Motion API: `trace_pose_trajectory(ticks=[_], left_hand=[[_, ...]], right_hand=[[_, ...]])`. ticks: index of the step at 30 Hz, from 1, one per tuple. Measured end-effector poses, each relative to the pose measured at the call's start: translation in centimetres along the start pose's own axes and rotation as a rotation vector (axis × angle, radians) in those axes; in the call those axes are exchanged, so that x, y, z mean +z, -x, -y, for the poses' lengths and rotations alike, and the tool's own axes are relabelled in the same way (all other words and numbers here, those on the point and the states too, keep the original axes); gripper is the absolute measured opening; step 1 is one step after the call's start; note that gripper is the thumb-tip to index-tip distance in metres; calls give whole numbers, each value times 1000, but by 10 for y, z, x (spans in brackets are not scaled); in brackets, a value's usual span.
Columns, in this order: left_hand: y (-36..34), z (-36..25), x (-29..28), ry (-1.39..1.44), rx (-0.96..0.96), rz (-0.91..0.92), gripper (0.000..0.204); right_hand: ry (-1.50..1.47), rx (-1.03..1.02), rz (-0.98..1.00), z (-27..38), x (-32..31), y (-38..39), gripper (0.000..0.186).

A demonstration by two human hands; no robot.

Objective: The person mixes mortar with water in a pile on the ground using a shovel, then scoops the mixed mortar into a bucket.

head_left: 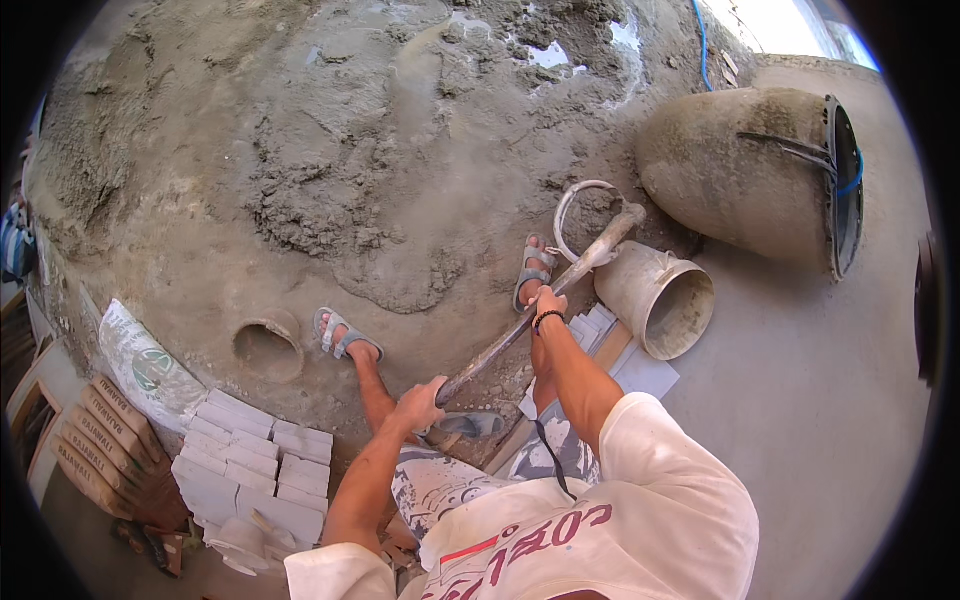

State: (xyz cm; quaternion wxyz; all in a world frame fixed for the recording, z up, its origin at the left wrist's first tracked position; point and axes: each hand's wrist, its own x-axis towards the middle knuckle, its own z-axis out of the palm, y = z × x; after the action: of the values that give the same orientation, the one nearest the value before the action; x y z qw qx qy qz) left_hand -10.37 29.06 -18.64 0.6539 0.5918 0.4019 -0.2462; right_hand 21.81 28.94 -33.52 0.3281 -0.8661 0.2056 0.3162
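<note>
My left hand (420, 403) grips the lower part of a long metal-looking pole (490, 360). Further up it, my right hand (546, 302) is closed round the same pole, which slants up to the right. A pale curved loop (568, 205) lies by the pole's upper end, next to a dirty plastic bucket (625, 280) tipped on its side. A spread of wet grey mortar (350, 210) covers the ground in front of me. My sandalled feet stand at its near edge, either side of me.
A large cement-coated drum (730, 170) lies at right, a blue hose (705, 50) behind it. At left are a round opening (268, 350), a white sack (145, 365), stacked pale blocks (250, 475) and brown packs (105, 445). Flat boards (640, 375) lie under the bucket.
</note>
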Motion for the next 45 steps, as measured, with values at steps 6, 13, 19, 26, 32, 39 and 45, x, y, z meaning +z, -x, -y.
trace_pose_trajectory(ticks=[6,13,19,26,32,39,45], left_hand=[[-37,48,-15,-185,63,-161,51],[-37,21,-16,-324,112,-302,49],[50,-53,-30,-155,141,-121,46],[122,-62,11,181,-23,-158,39],[31,-53,-68,524,12,-286,35],[-101,28,-180,737,92,-483,32],[18,165,-136,838,-113,-494,35]], right_hand=[[-266,106,-27,7,6,22,34],[-555,176,244,44,-32,28,12],[-559,127,411,86,-90,78,12],[-166,93,544,83,-36,119,12],[-56,-70,684,121,132,62,7],[574,-332,435,107,333,80,17],[822,-197,480,-49,363,220,16]])
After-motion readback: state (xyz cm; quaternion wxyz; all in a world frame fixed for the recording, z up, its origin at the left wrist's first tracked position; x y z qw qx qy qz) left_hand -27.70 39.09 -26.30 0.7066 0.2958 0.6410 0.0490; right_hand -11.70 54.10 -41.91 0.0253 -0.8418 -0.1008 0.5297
